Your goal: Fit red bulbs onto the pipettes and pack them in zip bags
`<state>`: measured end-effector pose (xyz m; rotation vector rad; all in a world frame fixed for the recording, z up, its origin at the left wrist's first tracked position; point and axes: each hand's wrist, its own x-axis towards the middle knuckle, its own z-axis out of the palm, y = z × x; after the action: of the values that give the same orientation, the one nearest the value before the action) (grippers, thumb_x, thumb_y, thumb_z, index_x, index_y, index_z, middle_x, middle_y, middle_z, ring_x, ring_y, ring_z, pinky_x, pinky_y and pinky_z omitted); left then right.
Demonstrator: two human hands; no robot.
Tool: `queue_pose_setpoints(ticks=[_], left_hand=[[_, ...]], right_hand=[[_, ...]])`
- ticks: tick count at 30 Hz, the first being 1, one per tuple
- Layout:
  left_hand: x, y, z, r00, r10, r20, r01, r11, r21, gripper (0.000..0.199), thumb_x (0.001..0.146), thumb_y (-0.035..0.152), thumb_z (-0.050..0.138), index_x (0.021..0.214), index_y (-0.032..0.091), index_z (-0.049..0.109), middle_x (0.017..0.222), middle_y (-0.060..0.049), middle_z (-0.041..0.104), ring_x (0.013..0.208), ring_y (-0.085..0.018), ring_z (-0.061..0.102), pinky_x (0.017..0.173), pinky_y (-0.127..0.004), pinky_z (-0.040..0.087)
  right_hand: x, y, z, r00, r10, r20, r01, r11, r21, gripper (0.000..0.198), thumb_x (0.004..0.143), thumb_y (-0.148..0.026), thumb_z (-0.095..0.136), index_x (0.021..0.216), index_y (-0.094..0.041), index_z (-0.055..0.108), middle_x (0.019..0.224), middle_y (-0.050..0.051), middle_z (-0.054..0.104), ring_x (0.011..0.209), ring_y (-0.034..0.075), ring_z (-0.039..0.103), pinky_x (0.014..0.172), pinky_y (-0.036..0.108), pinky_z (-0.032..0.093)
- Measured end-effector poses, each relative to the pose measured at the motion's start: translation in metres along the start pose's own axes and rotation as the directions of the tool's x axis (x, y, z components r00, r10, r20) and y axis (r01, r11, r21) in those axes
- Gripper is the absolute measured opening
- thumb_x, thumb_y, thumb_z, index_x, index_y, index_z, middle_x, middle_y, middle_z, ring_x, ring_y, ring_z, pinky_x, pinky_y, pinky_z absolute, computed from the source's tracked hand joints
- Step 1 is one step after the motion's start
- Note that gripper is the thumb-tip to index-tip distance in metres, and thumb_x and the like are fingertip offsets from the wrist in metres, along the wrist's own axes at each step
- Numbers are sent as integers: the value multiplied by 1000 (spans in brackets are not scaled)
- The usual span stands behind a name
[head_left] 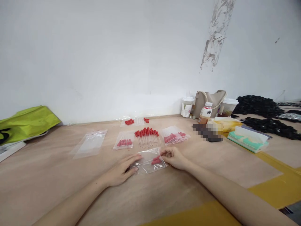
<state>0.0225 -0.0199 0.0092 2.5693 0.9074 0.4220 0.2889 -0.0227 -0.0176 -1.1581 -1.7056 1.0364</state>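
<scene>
A clear zip-lock bag (pixel 147 160) lies on the brown-covered table with a few red-handled pieces inside, near its right end. My right hand (pixel 174 158) pinches the bag's right edge. At the other end my left hand (pixel 122 170) rests with fingers stretched out and thumb apart, touching the bag's left side. Just beyond is a fanned row of red-handled thin pin-like tools (pixel 147 133); their exact kind is too small to tell. Filled bags flank the row: one bag (pixel 124 140) on the left, a stack of bags (pixel 176 135) on the right.
Flat empty bags (pixel 90 142) lie to the left. Loose red pieces (pixel 129 121) sit near the wall. A yellow-green bag (pixel 30 121) is at far left. Cups, a drink bottle (pixel 205 113), a tissue pack (pixel 248 139) and black bundles (pixel 258 106) stand at right.
</scene>
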Motion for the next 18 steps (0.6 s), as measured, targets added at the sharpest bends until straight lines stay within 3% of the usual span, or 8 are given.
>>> queue_pose_setpoints(ticks=[2,5,8,12,18], left_hand=[[0,0,0,1000,5,1,-5,1000,5,39,87,35,39,126,29,38,130,-1,41,118,-21,36,99,-38,29],[1,-1,0,1000,14,12,-15,1000,7,38,87,35,38,125,31,39,132,0,38,120,-21,34,99,-37,29],[0,-1,1,999,21,33,-22,1000,16,37,88,34,36,125,32,39,134,1,35,121,-21,32,100,-37,27],[0,2,0,998,28,59,-30,999,39,34,89,33,34,122,33,42,133,1,35,123,-20,30,100,-37,27],[1,2,1,997,33,72,-39,996,84,34,90,33,31,123,33,42,134,1,34,123,-20,28,101,-37,26]], right_hand=[[1,1,2,997,-77,28,80,993,-86,18,69,-32,56,64,-16,60,58,-1,57,49,9,49,43,18,35],[6,0,-6,994,-7,112,25,987,-159,22,74,-33,48,70,-16,62,55,-2,56,42,8,44,40,19,32],[17,-6,-23,999,16,-46,-31,938,-346,16,73,-27,48,72,-16,59,58,-1,57,45,9,47,43,19,34],[49,-18,-33,973,-19,-230,-132,774,-619,9,67,-15,52,74,-15,57,73,5,63,68,14,57,59,21,40],[102,-13,-12,950,112,-292,-280,724,-630,34,60,-10,59,93,-7,54,89,20,60,83,27,58,63,29,43]])
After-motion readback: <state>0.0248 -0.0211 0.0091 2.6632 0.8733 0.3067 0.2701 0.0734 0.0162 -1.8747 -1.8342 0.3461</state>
